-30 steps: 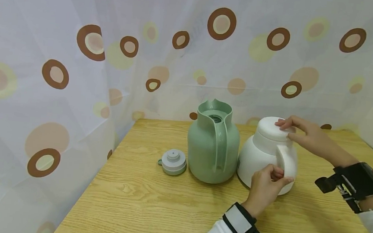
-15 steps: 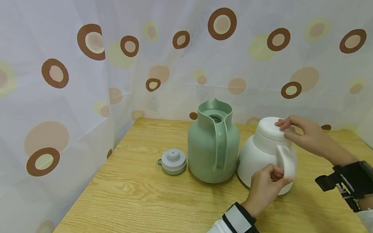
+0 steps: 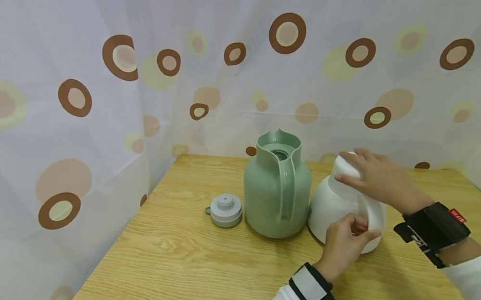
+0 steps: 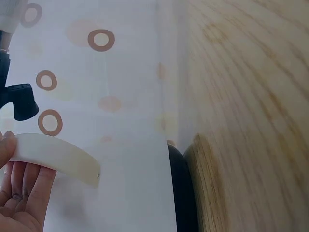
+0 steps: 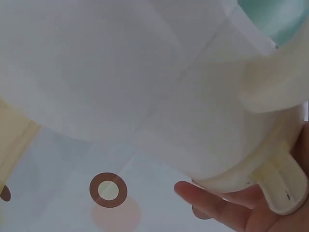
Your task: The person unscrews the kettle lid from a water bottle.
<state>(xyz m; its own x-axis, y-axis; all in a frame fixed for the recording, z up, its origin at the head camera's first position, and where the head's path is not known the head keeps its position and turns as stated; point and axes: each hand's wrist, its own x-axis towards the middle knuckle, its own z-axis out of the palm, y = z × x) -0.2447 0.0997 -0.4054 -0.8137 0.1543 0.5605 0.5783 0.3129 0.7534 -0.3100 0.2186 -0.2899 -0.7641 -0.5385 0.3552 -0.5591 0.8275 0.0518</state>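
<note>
A white thermos jug (image 3: 334,209) stands upright on the wooden table. My left hand (image 3: 342,239) grips the lower part of its handle (image 3: 375,216); in the left wrist view, fingers curl under the handle (image 4: 58,153) and the thumb lies over it. Over the top spreads my right hand (image 3: 379,179), holding the white lid (image 3: 342,169) with the thumb on the near side and fingers across the far side. A finger (image 5: 212,205) wraps the lid edge in the right wrist view, beside a projecting tab (image 5: 285,186). Much of the lid is hidden under the hand.
Close to the white jug's left stands a green thermos jug (image 3: 275,197) with its mouth uncovered. Left of that, a grey stopper (image 3: 225,210) with a green tab lies on the table (image 3: 177,260). A dotted curtain (image 3: 229,81) hangs behind and along the left.
My right hand has moved left and further over the lid, from fingertips on its right part to a spread hold across it. The left hand keeps its grip on the handle.
</note>
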